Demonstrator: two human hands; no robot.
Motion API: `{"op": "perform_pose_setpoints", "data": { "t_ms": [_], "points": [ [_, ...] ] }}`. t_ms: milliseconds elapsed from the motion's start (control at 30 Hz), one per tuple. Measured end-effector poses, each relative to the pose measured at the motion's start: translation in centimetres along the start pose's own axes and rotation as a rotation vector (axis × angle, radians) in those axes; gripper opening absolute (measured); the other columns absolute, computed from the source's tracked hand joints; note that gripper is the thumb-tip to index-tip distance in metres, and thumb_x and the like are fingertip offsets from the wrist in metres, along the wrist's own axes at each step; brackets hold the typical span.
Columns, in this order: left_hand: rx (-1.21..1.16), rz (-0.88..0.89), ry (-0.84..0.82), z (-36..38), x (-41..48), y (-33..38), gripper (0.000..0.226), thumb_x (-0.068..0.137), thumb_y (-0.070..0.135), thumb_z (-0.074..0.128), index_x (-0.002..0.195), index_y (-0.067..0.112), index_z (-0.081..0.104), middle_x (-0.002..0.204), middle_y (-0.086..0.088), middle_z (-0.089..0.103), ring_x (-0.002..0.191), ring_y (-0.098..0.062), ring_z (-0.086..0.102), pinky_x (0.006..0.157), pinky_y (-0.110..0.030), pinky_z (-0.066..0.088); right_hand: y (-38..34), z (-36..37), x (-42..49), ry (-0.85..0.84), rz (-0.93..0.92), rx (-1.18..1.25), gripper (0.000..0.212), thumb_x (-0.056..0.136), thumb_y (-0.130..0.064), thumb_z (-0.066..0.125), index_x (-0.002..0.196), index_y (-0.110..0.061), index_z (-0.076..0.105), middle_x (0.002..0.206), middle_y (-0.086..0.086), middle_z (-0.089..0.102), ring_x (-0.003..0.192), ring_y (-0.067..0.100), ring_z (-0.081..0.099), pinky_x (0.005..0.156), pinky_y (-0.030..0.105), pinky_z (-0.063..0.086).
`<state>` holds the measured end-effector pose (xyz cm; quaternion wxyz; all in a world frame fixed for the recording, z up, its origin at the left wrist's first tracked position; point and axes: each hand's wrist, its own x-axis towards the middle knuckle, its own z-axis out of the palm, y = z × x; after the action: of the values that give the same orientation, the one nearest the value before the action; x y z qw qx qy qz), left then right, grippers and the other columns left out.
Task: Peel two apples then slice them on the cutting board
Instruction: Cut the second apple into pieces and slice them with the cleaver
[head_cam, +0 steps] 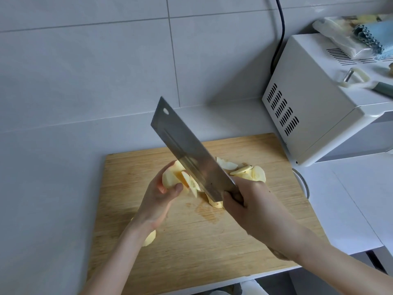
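Left hand [158, 194] gripping apple [170, 177], cleaver [182, 150] (right hand [248, 201]) screening slices [251, 172], microwave [314, 116] near

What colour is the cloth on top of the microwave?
Light blue cloth with darker blue scalloped edging, lying on the white microwave; the head view shows it.

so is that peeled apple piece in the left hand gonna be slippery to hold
Probably slippery: the apple piece is bare peeled flesh, and a wet patch on the cutting board suggests juice. It holds its shape, so likely firm. Its rounded side could rock if set down.
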<state>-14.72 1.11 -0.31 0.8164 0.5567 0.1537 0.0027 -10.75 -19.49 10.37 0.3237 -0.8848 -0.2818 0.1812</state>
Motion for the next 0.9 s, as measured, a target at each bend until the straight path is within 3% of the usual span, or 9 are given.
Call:
{"op": "perform_pose_setpoints", "data": {
  "t_ms": [133, 233, 333, 433, 600, 700, 767, 833, 900],
  "points": [
    [-0.045, -0.044, 0.012, -0.9, -0.6, 0.3, 0.093, 0.042, 0.045, 0.093, 0.123, 0.016, 0.056, 0.108, -0.008, 0.068, 0.107, -0.026, 0.061, 0.095, -0.036, 0.050, -0.1, -1.1, 0.3, -0.011, 0.044, 0.120, 0.023, 0.094, -0.014, 0.046, 0.073, -0.005, 0.050, 0.047, 0.001, 0.048, 0.035, 0.008, 0.045, 0.037, 0.019, 0.039],
    [-0.075, -0.057, 0.039, -2.0, -0.8, 0.7, 0.097, 0.040, 0.035, 0.096, 0.124, 0.013, 0.054, 0.106, -0.009, 0.069, 0.105, -0.029, 0.064, 0.091, -0.037, 0.054, 0.5, -0.7, 1.0, -0.032, 0.117, 0.144, 0.023, 0.094, -0.013, 0.044, 0.074, -0.004, 0.048, 0.047, 0.007, 0.052, 0.032, 0.010, 0.048, 0.037, 0.020, 0.042],
    [-0.114, -0.126, 0.061, -3.9, -0.8, 0.9, 0.098, 0.037, 0.018, 0.097, 0.125, 0.013, 0.054, 0.117, -0.018, 0.063, 0.109, -0.039, 0.062, 0.085, -0.039, 0.056, 1.3, 0.2, 1.5, -0.057, 0.179, 0.161, 0.021, 0.095, -0.014, 0.043, 0.077, -0.003, 0.050, 0.049, 0.010, 0.054, 0.032, 0.011, 0.049, 0.038, 0.021, 0.043],
    [-0.075, -0.230, 0.153, -5.8, 0.0, 0.7, 0.076, 0.049, -0.002, 0.081, 0.118, 0.016, 0.055, 0.128, -0.020, 0.053, 0.112, -0.039, 0.058, 0.081, -0.039, 0.056, 1.8, 1.2, 1.9, -0.077, 0.231, 0.178, 0.020, 0.095, -0.013, 0.043, 0.080, -0.003, 0.052, 0.051, 0.008, 0.054, 0.033, 0.010, 0.049, 0.037, 0.021, 0.041],
    [0.437, -0.389, 0.236, -7.0, 3.7, -0.4, 0.051, 0.074, -0.006, 0.056, 0.120, 0.015, 0.051, 0.126, -0.013, 0.047, 0.109, -0.030, 0.050, 0.093, -0.048, 0.050, 2.5, 1.9, 2.4, -0.106, 0.304, 0.173, 0.020, 0.094, -0.015, 0.044, 0.077, -0.006, 0.051, 0.049, 0.005, 0.053, 0.031, 0.009, 0.047, 0.036, 0.020, 0.040],
    [0.769, -0.299, 0.275, -6.1, 6.1, -1.2, 0.043, 0.080, 0.000, 0.054, 0.121, 0.012, 0.051, 0.121, -0.012, 0.048, 0.106, -0.029, 0.048, 0.088, -0.042, 0.047, 2.9, 1.8, 2.6, -0.115, 0.338, 0.158, 0.019, 0.094, -0.015, 0.045, 0.077, -0.009, 0.052, 0.051, 0.006, 0.053, 0.033, 0.009, 0.047, 0.037, 0.021, 0.042],
    [1.196, -0.150, 0.288, -5.1, 7.0, -1.8, 0.045, 0.084, 0.004, 0.054, 0.128, 0.007, 0.045, 0.127, -0.015, 0.043, 0.114, -0.032, 0.044, 0.093, -0.040, 0.041, 3.4, 1.6, 2.5, -0.111, 0.352, 0.148, 0.017, 0.094, -0.014, 0.045, 0.079, -0.010, 0.052, 0.051, 0.006, 0.054, 0.033, 0.009, 0.048, 0.038, 0.021, 0.043],
    [1.551, -0.042, 0.174, -4.4, 7.1, -2.5, 0.052, 0.085, 0.008, 0.057, 0.133, 0.009, 0.039, 0.135, -0.016, 0.037, 0.126, -0.033, 0.035, 0.101, -0.039, 0.035, 3.8, 1.4, 2.4, -0.105, 0.359, 0.141, 0.016, 0.093, -0.013, 0.045, 0.081, -0.009, 0.054, 0.051, 0.006, 0.054, 0.033, 0.009, 0.048, 0.038, 0.022, 0.044],
    [1.738, -0.071, -0.012, -4.3, 6.8, -3.0, 0.064, 0.081, 0.014, 0.060, 0.139, 0.016, 0.034, 0.143, -0.015, 0.028, 0.135, -0.034, 0.022, 0.111, -0.048, 0.023, 4.2, 1.2, 2.1, -0.095, 0.369, 0.143, 0.015, 0.092, -0.013, 0.045, 0.082, -0.008, 0.055, 0.051, 0.006, 0.054, 0.033, 0.010, 0.048, 0.039, 0.023, 0.045]
  ]
}}
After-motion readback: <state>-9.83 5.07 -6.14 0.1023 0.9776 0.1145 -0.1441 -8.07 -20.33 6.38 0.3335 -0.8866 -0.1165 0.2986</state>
